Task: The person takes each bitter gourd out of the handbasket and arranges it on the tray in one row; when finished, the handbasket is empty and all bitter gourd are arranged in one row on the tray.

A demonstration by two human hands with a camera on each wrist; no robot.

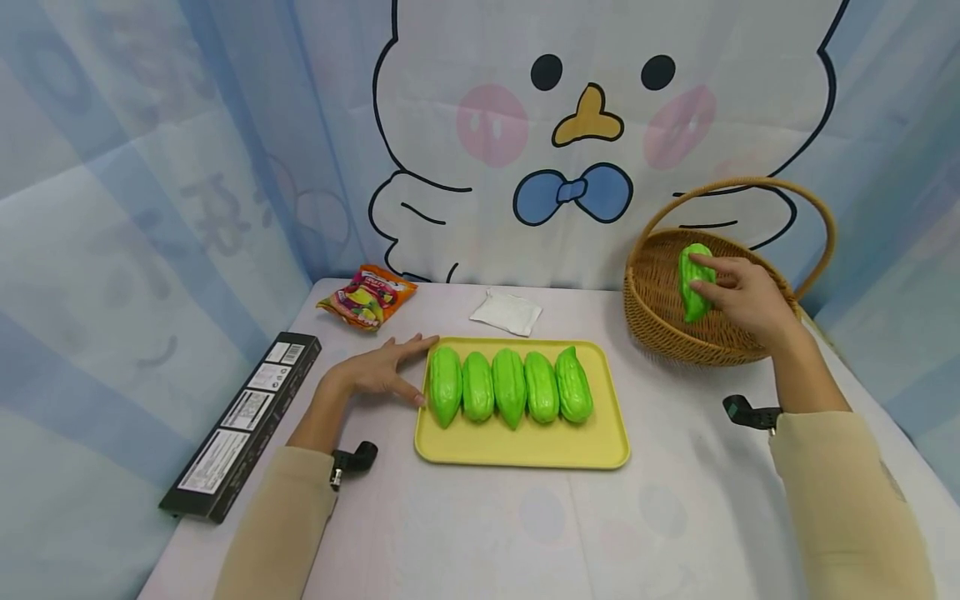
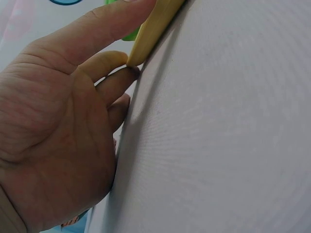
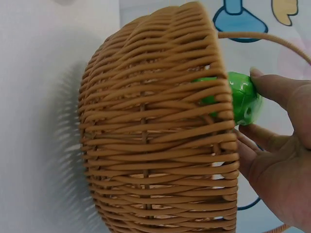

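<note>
My right hand (image 1: pixel 742 296) pinches a shiny green bitter melon (image 1: pixel 696 283) between thumb and fingers at the mouth of a wicker basket (image 1: pixel 652 321). In the right wrist view, part of that bitter melon (image 3: pixel 244 99) shows above the rim and part through the weave. Several more green bitter melons (image 1: pixel 509 387) lie side by side on a yellow tray (image 1: pixel 517 448). At the tray's upper left corner, my left hand (image 1: pixel 378 367) has its thumb and forefinger spread along the edge. The left wrist view shows fingertips right at the tray's side (image 2: pixel 150 34).
Behind the tray lie an orange snack bag (image 1: pixel 367 297) and a small white packet (image 1: pixel 507 312). A long black box (image 1: pixel 243 425) stretches along the left table edge. The basket's tall handle (image 1: pixel 750 183) arches over it, and a printed curtain (image 1: pixel 577 250) hangs behind the table.
</note>
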